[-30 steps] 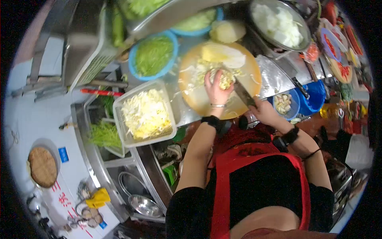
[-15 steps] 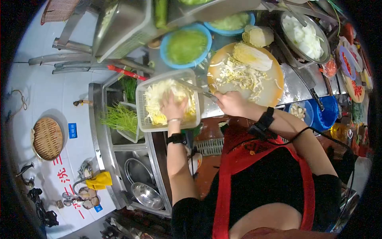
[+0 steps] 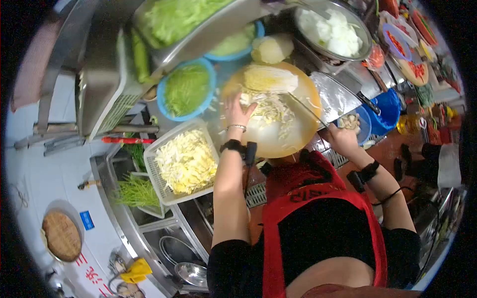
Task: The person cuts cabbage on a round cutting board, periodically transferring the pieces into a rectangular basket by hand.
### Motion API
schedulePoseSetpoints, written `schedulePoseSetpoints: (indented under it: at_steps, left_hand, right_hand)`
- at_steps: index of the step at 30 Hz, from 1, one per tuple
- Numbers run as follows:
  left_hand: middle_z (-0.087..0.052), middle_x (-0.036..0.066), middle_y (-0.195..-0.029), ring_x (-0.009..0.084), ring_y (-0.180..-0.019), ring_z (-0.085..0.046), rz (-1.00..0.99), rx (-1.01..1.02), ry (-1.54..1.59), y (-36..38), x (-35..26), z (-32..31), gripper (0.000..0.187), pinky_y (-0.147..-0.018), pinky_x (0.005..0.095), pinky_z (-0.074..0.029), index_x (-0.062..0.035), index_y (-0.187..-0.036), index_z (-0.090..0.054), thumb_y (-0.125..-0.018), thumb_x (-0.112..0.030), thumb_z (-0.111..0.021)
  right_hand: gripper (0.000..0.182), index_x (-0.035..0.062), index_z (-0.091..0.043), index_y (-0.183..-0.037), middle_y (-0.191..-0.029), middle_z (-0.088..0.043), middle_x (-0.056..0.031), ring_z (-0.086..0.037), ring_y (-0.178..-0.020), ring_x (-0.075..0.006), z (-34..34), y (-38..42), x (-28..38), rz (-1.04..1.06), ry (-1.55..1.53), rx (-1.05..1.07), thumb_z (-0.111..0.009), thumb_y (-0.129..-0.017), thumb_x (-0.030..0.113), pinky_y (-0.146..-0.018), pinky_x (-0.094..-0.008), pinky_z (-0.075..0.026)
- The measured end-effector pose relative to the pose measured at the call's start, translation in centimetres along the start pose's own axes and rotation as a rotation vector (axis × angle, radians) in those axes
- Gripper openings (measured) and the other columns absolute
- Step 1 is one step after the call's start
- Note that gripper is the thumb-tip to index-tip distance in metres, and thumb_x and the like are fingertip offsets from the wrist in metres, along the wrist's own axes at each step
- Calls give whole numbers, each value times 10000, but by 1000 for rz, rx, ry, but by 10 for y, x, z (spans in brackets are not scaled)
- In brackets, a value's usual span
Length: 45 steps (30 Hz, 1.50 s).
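While the right hand (image 3: 343, 141) clamps a long metal knife (image 3: 307, 110), the left hand (image 3: 238, 112), fingers apart, is beside shredded pale-yellow cabbage (image 3: 273, 110) on a round yellow-edged board (image 3: 271, 142).

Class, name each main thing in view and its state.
Round yellowish cutting board: strewn with shreds
Pale yellow cabbage piece: cut, on board
Metal knife: held in right hand
White rectangular plastic basket: heaped with shreds
Round light blue bowl beyond basket: filled with green shreds
Round steel bowl: full of white chunks
Left hand: fingers spread
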<state>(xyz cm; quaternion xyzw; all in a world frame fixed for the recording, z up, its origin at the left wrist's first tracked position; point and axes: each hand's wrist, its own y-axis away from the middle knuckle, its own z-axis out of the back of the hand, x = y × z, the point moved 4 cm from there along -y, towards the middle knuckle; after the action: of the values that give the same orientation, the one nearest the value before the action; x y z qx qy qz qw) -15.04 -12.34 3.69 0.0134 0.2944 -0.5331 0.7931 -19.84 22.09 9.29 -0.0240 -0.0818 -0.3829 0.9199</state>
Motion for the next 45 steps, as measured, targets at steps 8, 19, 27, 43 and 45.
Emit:
schedulePoseSetpoints:
  at_steps: [8, 19, 27, 43, 45]
  left_hand:
    - [-462, 234, -1180, 388, -1130, -411, 29, 64, 196, 40, -47, -35, 659, -958, 456, -334, -48, -1097, -498, -608, -398, -766]
    - [-384, 232, -1249, 389, -1129, -409, 116, -91, 18, 71, -89, -35, 749, -906, 457, -388, -98, -1270, -405, -662, -391, -730]
    - [-403, 201, -1200, 346, -1104, -436, 240, -474, 274, 59, -100, -52, 462, -894, 423, -403, -96, -1121, -551, -689, -144, -709]
    - [-515, 129, -1079, 279, -1045, -441, 484, -881, 57, 103, 36, 194, 351, -927, 403, -359, -22, -1049, -569, -715, -97, -645]
    - [-554, 127, -1102, 288, -1109, -445, 570, -654, -116, 125, 90, 202, 376, -964, 420, -344, -54, -1065, -588, -728, -207, -656]
  right_hand:
    - [225, 56, -525, -924, -553, -561, -132, -574, -500, -324, -34, -14, 45, 21, -166, 98, -544, -741, 185, -466, -413, -461]
    - [265, -11, -514, -1039, -656, -589, -175, -572, -457, -239, -37, -6, 12, -258, -993, 406, -545, -815, 127, -467, -370, -466]
    - [270, -43, -477, -1049, -633, -574, -159, -542, -407, -194, -47, -15, 40, -199, -1016, 534, -531, -828, 102, -428, -332, -455]
    - [202, 56, -500, -952, -704, -585, -168, -579, -687, -381, 18, -88, 261, 506, -804, 433, -512, -804, 194, -638, -457, -461]
    - [184, 73, -503, -945, -712, -586, -160, -580, -692, -375, 23, -97, 274, 522, -661, 397, -503, -803, 191, -638, -461, -457]
